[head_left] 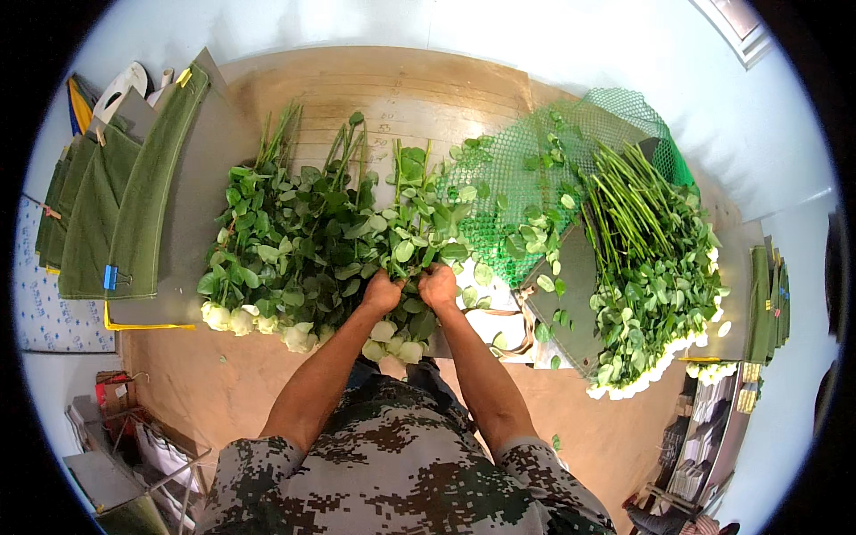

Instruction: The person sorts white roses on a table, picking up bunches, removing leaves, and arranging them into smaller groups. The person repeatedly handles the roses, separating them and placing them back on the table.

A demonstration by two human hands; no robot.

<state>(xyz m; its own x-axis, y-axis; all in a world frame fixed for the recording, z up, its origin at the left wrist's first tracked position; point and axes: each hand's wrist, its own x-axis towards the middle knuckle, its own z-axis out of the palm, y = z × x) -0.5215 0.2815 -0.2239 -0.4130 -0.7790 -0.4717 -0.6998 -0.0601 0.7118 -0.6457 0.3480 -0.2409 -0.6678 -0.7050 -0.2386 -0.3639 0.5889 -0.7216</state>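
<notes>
My left hand point(382, 292) and my right hand point(438, 286) are side by side at the table's near edge. Both are closed on a small bunch of white roses point(392, 342), its heads toward me and its leafy stems pointing away. Leaves partly hide the fingertips. Close to my left hand lies a row of white roses point(290, 218) in bunches, with heads at the near edge. On the right rests a large pile of white roses point(637, 267), its bare green stem ends pointing toward the back.
Green plastic netting point(535, 147) with loose leaves spreads behind and under the right pile. The wooden table point(357, 76) has handwritten marks at the back. Green cloths point(147, 196) hang over a panel at left, with a blue binder clip point(111, 277). More cloths point(762, 294) hang at right.
</notes>
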